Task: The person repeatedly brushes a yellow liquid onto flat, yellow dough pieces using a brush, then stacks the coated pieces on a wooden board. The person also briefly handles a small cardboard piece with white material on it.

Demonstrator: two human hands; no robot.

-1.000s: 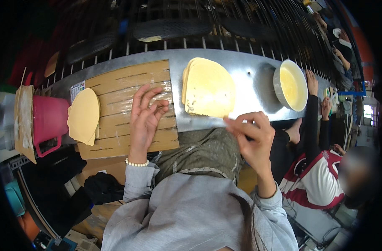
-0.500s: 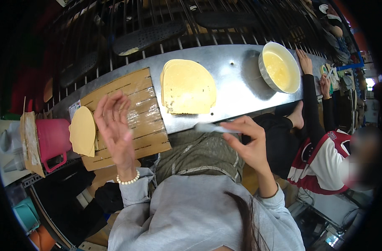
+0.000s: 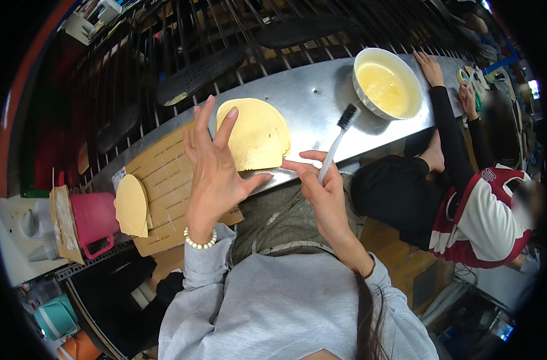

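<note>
- Now the right hand (image 3: 327, 195) pinches a white plastic toothbrush with dark bristles (image 3: 336, 143) by its handle, bristles up.
- The left hand (image 3: 216, 165) is lifted, fingers spread, holding nothing.
- Behind it a stack of thin yellow round sheets (image 3: 255, 133) lies on the steel counter (image 3: 321, 96); they look light and floppy, best taken at the edge.

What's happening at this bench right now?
A person sits at a long metal counter. The right hand holds a white-handled toothbrush with dark bristles, bristles up. The left hand is raised with fingers spread, above the edge of a stack of round yellow sheets lying on the counter. A brown cardboard sheet sits to the left with a smaller stack of yellow discs beside a pink plastic jug. A white bowl of yellow liquid stands to the right, near another person's hands.
</note>
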